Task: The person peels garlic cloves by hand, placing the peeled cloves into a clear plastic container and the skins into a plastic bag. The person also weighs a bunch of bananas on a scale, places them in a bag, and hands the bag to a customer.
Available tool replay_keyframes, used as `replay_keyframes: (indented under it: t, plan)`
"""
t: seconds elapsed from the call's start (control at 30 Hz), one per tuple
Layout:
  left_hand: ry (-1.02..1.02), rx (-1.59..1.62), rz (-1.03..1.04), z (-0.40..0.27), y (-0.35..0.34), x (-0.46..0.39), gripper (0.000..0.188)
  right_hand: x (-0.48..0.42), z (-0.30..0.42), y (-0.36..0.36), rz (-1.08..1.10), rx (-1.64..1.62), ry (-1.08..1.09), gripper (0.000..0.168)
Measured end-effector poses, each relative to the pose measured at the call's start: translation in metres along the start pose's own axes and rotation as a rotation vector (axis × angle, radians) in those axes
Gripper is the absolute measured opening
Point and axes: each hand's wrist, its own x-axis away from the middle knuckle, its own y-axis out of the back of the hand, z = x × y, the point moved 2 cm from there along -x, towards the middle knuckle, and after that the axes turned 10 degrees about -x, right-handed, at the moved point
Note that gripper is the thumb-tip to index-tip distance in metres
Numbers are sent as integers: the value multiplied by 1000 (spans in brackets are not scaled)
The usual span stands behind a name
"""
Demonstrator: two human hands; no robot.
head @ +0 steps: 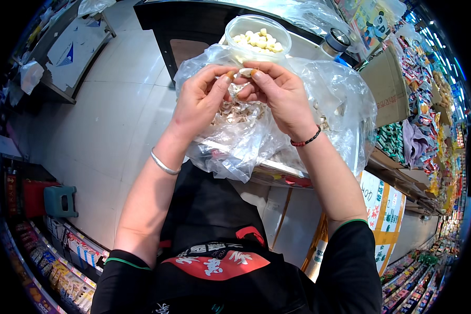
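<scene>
My right hand (280,92) pinches a small whitish piece, apparently a garlic clove (246,72), between thumb and fingertips. Close beside it, my left hand (206,96) has its thumb and forefinger together; whether a bit of skin sits between them is too small to tell. Under both hands lies a clear plastic bag (235,151), spread out, with a heap of dry, papery skins (235,112) on it. Just beyond the fingertips stands a round clear plastic tub (229,33) partly filled with pale peeled cloves (261,41).
A jar with a dark lid (337,39) stands behind the bag at the right. An open cardboard box (386,88) and shelves of packaged goods (416,90) are farther right. Taped cartons (380,216) sit below. At the left are a low table (72,53) and a teal plastic stool (61,201).
</scene>
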Motion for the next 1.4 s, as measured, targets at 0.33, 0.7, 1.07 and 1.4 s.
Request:
replay_keyframes:
  t: [0.33, 0.7, 1.07, 1.4]
  plan:
    - [13, -18, -57, 0, 1, 1, 21, 2, -6, 8, -47, 233, 53, 23]
    - [56, -222, 63, 9, 1, -1, 24, 39, 129, -14, -205, 651, 630, 34]
    - [0, -304, 51, 11, 0, 2, 19, 71, 57, 127, -128, 1265, -719, 23]
    - [-21, -356, 61, 2, 2, 5, 20, 52, -14, 197, -184, 2159, -57, 32]
